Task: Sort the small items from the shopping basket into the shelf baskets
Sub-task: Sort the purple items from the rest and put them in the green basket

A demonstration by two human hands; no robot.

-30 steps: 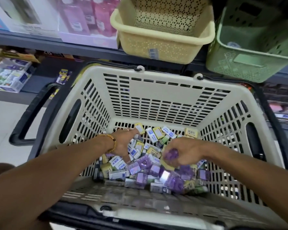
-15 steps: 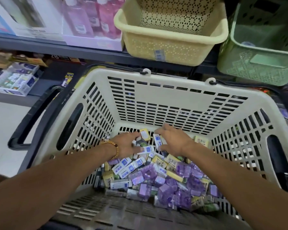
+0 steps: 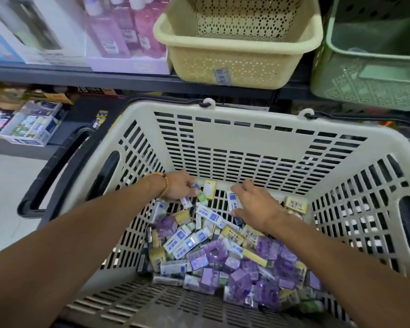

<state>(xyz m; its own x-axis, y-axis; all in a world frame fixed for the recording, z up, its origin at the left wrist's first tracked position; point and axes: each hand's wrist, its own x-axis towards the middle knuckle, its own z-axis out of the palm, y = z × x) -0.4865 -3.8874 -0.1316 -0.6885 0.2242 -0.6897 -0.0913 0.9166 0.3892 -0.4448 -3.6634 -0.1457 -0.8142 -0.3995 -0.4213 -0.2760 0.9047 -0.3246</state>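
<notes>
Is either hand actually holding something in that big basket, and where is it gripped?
The left hand grips a few small boxes, their ends poking out. The right hand lies on the pile; a grip cannot be told.
</notes>
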